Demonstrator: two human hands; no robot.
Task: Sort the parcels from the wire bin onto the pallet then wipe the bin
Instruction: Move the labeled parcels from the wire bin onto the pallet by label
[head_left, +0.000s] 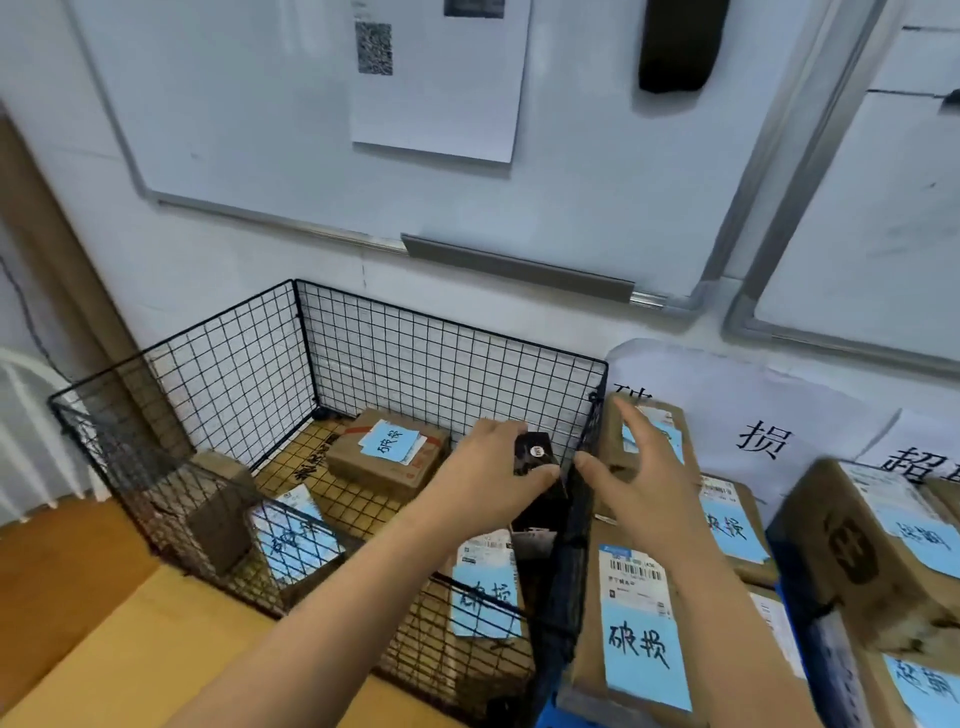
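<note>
A black wire bin (218, 358) stands against the wall. Inside it lie cardboard parcels with blue handwritten labels: one at the back (387, 457), one at the front left (296, 540), one at the front right (485, 592). My left hand (493, 467) grips a slim black box (537, 467) standing upright against the bin's right wall. My right hand (639, 467) hovers beside it, just outside the bin's right wall, fingers spread, holding nothing. Labelled parcels (641, 623) lie in rows on the blue pallet (561, 714) to the right.
A small brown box (221, 499) leans on the bin's front left wall. White paper signs (763, 441) with large characters hang behind the pallet. Whiteboards cover the wall above. A flat cardboard sheet (130, 649) lies on the floor at the near left.
</note>
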